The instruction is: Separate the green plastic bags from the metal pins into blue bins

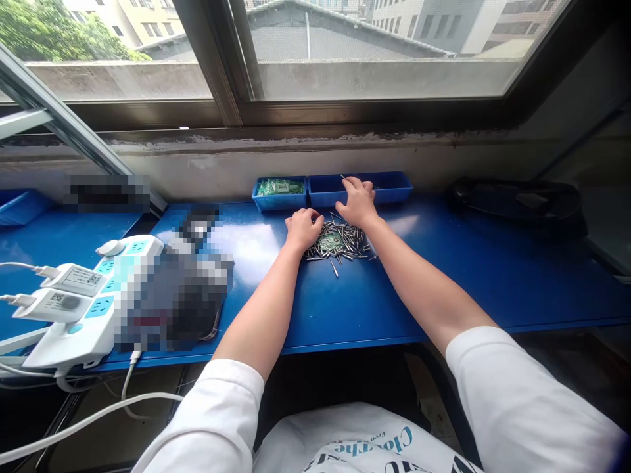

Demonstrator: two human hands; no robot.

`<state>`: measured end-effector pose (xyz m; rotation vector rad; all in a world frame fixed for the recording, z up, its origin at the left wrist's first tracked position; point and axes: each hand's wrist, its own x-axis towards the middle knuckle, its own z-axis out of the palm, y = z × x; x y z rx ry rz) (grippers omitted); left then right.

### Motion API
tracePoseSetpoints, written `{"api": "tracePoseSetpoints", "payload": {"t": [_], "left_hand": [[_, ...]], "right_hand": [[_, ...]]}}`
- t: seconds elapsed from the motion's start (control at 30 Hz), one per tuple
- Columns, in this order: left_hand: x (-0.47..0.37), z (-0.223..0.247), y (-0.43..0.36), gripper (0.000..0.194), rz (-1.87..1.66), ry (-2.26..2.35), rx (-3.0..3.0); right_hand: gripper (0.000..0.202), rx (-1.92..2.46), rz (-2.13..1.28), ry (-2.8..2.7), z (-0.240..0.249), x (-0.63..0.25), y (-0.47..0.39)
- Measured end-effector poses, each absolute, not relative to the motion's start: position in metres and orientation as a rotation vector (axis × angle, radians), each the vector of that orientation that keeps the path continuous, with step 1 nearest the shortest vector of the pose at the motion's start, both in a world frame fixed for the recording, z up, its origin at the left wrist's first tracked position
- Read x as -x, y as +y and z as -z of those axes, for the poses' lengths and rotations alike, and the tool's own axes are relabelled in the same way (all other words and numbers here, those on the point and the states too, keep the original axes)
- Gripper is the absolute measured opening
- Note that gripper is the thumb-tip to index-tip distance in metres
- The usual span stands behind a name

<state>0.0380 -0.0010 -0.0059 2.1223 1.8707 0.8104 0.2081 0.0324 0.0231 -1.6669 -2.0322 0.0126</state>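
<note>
A wide window (384,72) fills the far side in front of me, and below it spreads my blue table (493,276). A white power strip (101,307) lies off to my left, with plugs and chargers in it. At the table's back, a long blue tray (397,192) stands just beside a shorter blue tray (280,203) that holds green packets. The pile of metal pins (351,243) lies on the table in front of the trays, between my hands. My right hand (359,202) reaches over the pile's far edge to the long tray, thumb and forefinger spread apart; a thin sliver shows at the fingertips, but I cannot tell whether I grip it. My left hand (303,230) curls narrowly at the pile's left edge; I cannot tell whether it holds anything. A green patch (330,244) shows amid the pins, and one loose pin (334,268) lies nearest me.
</note>
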Motion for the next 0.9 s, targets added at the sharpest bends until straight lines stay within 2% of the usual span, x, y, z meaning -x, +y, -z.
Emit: {"api": "tracePoseSetpoints", "payload": {"t": [0.23,0.53,0.63,0.77,0.9], "left_hand": [[-0.039,0.003,-0.003,0.026,-0.817,1.869,-2.108],[-0.039,0.004,-0.001,0.026,-0.765,1.875,-2.136],[-0.039,0.003,-0.001,0.027,-0.739,1.88,-2.135],[-0.038,0.0,-0.002,0.031,-0.719,1.865,-2.148],[-0.038,-0.001,-0.002,0.039,-0.679,1.847,-2.177]], "right_hand": [[0.059,1.715,-0.109,-2.211,-0.029,-0.192,0.05],[0.051,1.411,-0.111,-2.019,-0.019,-0.231,0.006],[0.066,1.388,-0.266,-2.087,-0.021,-0.249,-0.017],[0.11,1.507,-0.517,-2.311,-0.019,-0.269,-0.048],[0.135,1.532,-0.585,-2.484,-0.009,-0.272,-0.067]]}}
